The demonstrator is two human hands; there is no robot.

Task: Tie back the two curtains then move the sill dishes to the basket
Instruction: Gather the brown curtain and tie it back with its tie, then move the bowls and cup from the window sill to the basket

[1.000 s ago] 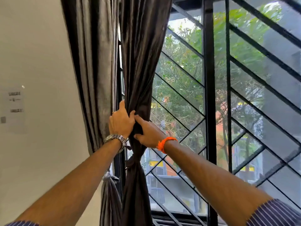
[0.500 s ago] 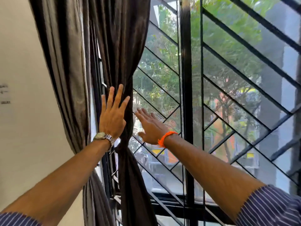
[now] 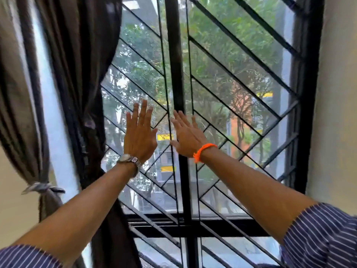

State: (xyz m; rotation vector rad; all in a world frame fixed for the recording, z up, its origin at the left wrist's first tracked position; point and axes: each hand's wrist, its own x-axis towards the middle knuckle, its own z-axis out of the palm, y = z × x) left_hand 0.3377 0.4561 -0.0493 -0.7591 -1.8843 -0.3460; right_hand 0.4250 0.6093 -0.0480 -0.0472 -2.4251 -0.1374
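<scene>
Fingers straight and spread, holding nothing, left hand (image 3: 140, 136) and right hand (image 3: 186, 136) side by side before the window grille (image 3: 231, 78); dark curtain (image 3: 85, 74) hangs vertical just left of left hand, lighter curtain (image 3: 17, 93) with tie (image 3: 41, 187) farther left; sill dishes, basket not in view.

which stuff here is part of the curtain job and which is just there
Job: dark brown curtain, grey-brown curtain, its grey tie, left hand, right hand.
Just there: window grille, wristwatch, orange wristband.
</scene>
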